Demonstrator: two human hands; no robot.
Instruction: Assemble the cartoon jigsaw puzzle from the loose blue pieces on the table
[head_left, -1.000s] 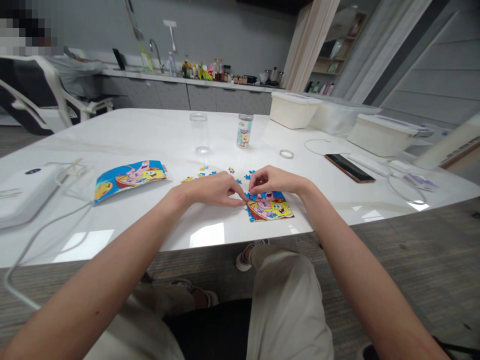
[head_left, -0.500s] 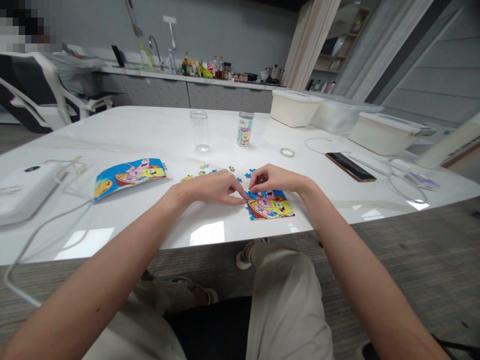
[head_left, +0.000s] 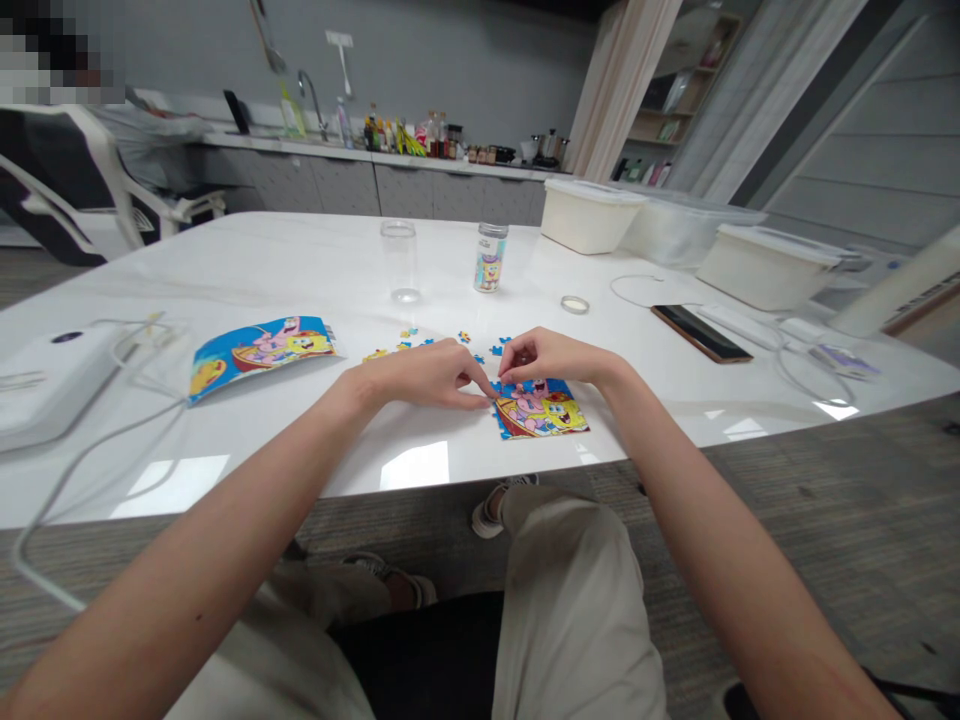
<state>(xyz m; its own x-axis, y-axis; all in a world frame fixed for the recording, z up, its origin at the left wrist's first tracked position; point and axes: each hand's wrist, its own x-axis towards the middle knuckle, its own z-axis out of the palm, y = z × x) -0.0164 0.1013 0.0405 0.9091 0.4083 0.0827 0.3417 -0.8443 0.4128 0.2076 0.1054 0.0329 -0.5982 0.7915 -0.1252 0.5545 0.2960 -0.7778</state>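
Note:
A partly joined cartoon jigsaw puzzle (head_left: 551, 412) lies flat near the table's front edge. My left hand (head_left: 454, 375) rests at its left side, index finger and thumb apart, the fingertips touching the puzzle's edge. At the upper left corner my right hand (head_left: 536, 355) is closed in a pinch on a small blue puzzle piece (head_left: 496, 386), mostly covered by the fingers. Loose puzzle pieces (head_left: 464, 337) are scattered beyond both hands, some partly hidden behind the left one. A curved picture sheet (head_left: 262, 355) with the same cartoon lies to the left.
A clear jar (head_left: 400, 262), a printed canister (head_left: 490, 260) and a round lid (head_left: 574, 305) are farther back. On the right are a phone (head_left: 701, 334), cables and lidded bins (head_left: 592, 215). A white device (head_left: 60, 380) with a cable sits left. Another person sits at far left.

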